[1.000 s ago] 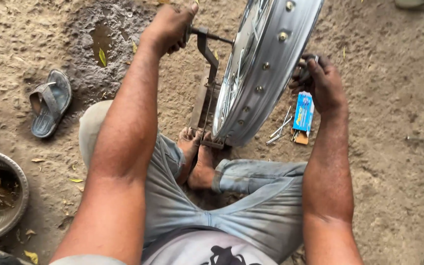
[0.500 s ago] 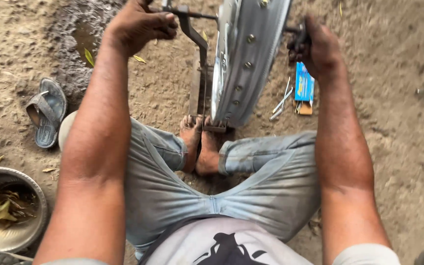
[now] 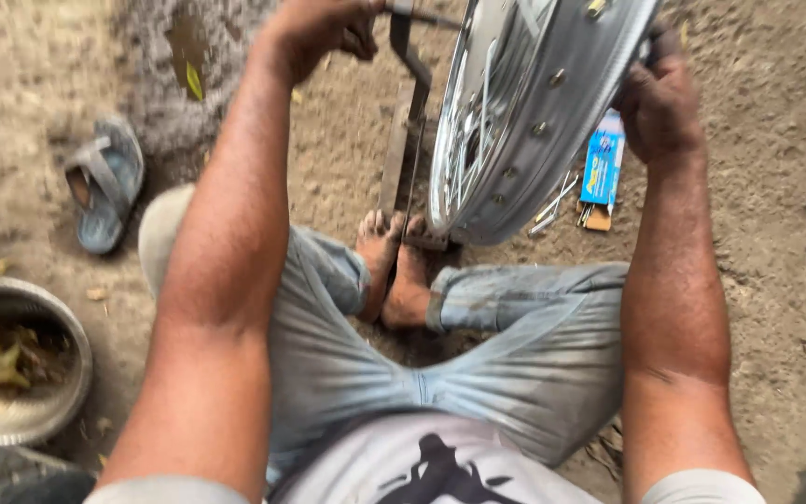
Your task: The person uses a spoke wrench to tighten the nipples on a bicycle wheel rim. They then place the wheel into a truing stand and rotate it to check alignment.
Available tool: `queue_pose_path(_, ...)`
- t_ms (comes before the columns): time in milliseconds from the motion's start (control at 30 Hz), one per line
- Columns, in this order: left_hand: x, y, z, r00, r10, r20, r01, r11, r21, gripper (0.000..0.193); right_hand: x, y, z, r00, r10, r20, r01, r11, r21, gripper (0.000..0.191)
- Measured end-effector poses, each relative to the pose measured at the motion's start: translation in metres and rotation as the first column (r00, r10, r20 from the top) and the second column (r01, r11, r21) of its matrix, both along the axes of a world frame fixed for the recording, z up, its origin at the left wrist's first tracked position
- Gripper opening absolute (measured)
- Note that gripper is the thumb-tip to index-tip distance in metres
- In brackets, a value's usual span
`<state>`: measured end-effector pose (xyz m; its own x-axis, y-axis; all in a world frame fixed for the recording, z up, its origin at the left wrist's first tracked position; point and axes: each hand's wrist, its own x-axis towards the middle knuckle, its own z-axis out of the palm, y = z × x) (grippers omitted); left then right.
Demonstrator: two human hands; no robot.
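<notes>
Head view: left hand (image 3: 324,28) fingers gripped metal stand (image 3: 401,121); right hand (image 3: 657,103) fingers held spoked wheel rim (image 3: 552,103), blue box (image 3: 604,168) right.

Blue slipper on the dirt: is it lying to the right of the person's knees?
No, the blue slipper lies on the sandy ground to the left of the left arm, far from the shiny spoked metal wheel rim.
</notes>
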<state>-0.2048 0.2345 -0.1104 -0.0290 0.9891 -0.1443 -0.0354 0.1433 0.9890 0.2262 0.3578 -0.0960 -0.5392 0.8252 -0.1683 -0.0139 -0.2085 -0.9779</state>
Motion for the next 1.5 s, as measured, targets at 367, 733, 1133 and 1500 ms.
queue_pose_path(367,0.000,0.007,0.000,0.996,-0.023,0.081,0.026,0.999,-0.042,0.037,-0.001,0.000,0.012,0.996,0.086,0.034,-0.089,0.992,0.090,0.048)
queue_pose_path(733,0.000,0.010,0.007,0.994,-0.065,0.086,0.074,0.991,-0.113,0.040,0.000,-0.007,0.021,0.984,-0.053,0.172,0.046,0.998,0.047,0.058)
queue_pose_path(1133,0.007,0.006,0.013,0.979,0.034,-0.200,-0.063,0.988,-0.141,0.050,0.002,-0.004,0.015,0.987,-0.042,0.158,0.027,0.995,0.094,0.063)
queue_pose_path(1500,0.007,0.000,0.022,0.995,0.038,-0.087,-0.051,0.987,-0.155,0.059,-0.004,-0.001,0.000,0.973,-0.180,0.146,0.154,0.972,0.176,0.062)
